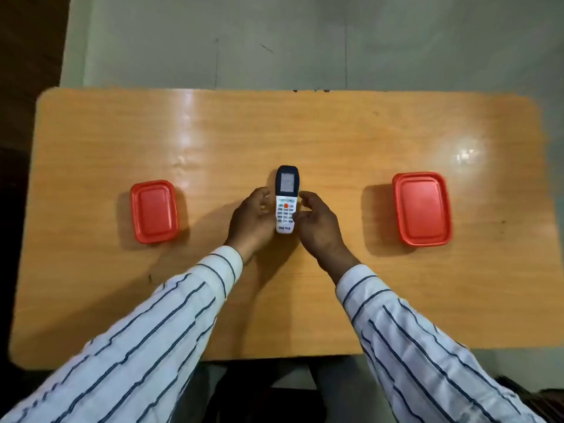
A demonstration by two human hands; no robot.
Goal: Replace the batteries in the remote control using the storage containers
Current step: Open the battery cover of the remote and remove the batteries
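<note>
While the remote control [287,199] sits mid-desk, buttons up, I cup it between both hands: my left hand [251,222] curls against its left edge, my right hand [317,222] half-open, fingers touching its right. Its white plastic body reads "VOLTAS". Bare glossy wood-grain desk [305,132] lies all around; two red lidded containers, small [154,211] and larger [422,208], sit well apart.

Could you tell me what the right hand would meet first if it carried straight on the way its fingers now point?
Most likely the remote: the right hand curls in at its right edge, fingertips apparently just short of touching it.
</note>
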